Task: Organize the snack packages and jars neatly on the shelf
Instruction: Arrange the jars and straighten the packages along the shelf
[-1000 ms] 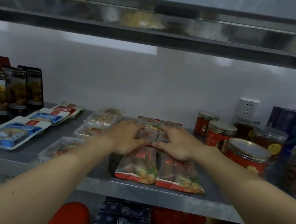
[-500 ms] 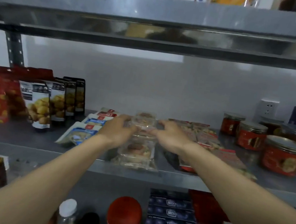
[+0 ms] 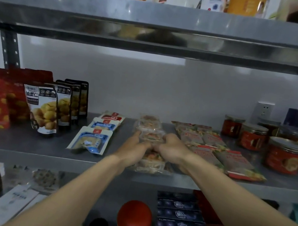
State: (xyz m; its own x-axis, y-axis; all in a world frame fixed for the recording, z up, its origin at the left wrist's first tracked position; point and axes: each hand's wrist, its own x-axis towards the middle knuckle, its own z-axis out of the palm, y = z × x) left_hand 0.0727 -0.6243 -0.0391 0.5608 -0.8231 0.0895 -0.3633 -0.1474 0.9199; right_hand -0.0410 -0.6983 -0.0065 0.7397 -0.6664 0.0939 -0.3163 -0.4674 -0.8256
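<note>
So both hands are on the clear snack packs (image 3: 150,125), which sit in a front-to-back row in the middle of the shelf (image 3: 24,141): left hand (image 3: 135,146) curled around the left side, right hand (image 3: 172,149) curled around the right, squeezing the row between them. Blue-white pouches (image 3: 92,139) lie just to the left, red-green packets (image 3: 217,152) just to the right, and the jars (image 3: 252,138) stand further right.
</note>
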